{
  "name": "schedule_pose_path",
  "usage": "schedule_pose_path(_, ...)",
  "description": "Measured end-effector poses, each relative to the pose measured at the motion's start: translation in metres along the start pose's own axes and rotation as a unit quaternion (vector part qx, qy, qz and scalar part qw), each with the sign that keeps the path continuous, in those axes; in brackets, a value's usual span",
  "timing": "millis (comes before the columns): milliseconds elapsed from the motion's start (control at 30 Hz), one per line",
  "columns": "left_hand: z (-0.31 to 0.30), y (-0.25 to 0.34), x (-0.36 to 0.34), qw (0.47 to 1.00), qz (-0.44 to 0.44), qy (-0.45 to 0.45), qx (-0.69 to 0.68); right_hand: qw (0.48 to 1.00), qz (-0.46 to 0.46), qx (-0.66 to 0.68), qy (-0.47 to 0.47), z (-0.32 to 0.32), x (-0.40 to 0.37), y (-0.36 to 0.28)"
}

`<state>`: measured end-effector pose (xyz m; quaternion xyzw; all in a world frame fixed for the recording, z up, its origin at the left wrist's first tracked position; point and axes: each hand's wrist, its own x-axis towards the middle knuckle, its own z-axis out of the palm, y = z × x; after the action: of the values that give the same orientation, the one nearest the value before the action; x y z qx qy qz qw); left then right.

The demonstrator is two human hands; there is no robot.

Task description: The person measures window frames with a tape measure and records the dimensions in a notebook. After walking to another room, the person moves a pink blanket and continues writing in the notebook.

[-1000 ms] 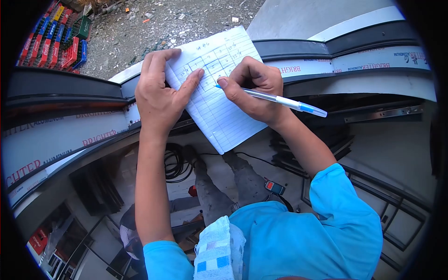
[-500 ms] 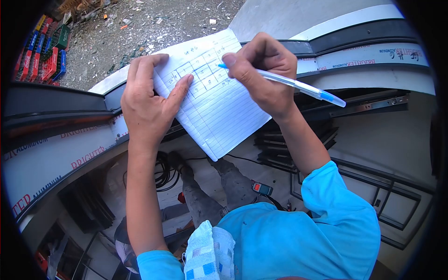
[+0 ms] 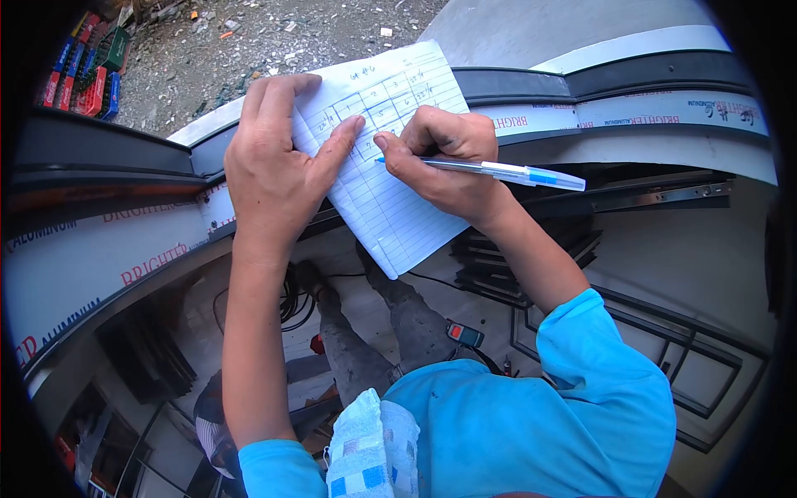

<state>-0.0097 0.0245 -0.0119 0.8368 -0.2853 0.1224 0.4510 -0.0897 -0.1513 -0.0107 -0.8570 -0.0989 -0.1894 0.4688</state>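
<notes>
A lined sheet of paper (image 3: pixel 415 224) lies tilted over the dark metal ledge, bearing a hand-drawn grid with numbers in its cells. My left hand (image 3: pixel 278 158) grips its left edge, thumb on top near the grid and fingers at the far edge. In my right hand (image 3: pixel 452 162) is a blue-tipped ballpoint pen (image 3: pixel 531 174), its tip right at the lower part of the grid. The right hand rests over the right side of the sheet and hides some of the writing there.
Dark frame rails with printed protective film (image 3: pixel 158 241) curve across the view. Crates of bottles (image 3: pixel 87 83) stand on gravel (image 3: pixel 249 41) at the far left. Below are a red-and-black device (image 3: pixel 465 334), a coiled black cable (image 3: pixel 295 303) and stacked dark metal pieces (image 3: pixel 531 266).
The pen tip has moved down and left, from the grid's right side to its lower edge. The paper and my left hand have shifted slightly right in view.
</notes>
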Motion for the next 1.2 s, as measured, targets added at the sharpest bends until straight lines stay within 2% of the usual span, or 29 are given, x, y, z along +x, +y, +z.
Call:
schedule_pose_path(367,0.001,0.000,0.000,1.000,0.002,0.000,-0.004,1.000,-0.003,0.004,0.013,0.000,-0.001,0.004)
schedule_pose_path(467,0.001,0.000,0.000,1.000,0.008,0.003,-0.005,1.000,0.008,-0.017,-0.020,-0.006,0.002,0.001)
schedule_pose_path(567,0.001,0.002,0.001,1.000,0.008,0.000,-0.001,0.992,0.050,0.105,0.051,-0.009,0.004,-0.001)
schedule_pose_path(700,0.000,0.004,0.002,1.000,0.010,-0.004,0.008,0.990,-0.009,0.104,0.090,-0.025,0.006,0.005)
schedule_pose_path(800,-0.003,0.009,0.002,0.999,-0.032,-0.041,-0.009,0.985,-0.002,0.128,0.116,-0.032,0.009,-0.002)
schedule_pose_path(833,-0.003,0.008,0.002,0.999,-0.019,-0.030,-0.005,0.985,0.001,0.127,0.119,-0.033,0.009,-0.005)
schedule_pose_path(900,-0.001,0.005,0.002,1.000,0.007,-0.009,0.001,0.989,-0.004,0.109,0.098,-0.032,0.008,-0.004)
schedule_pose_path(1200,0.000,0.004,0.002,1.000,0.012,-0.001,-0.005,1.000,-0.024,0.011,0.005,-0.008,0.003,0.006)
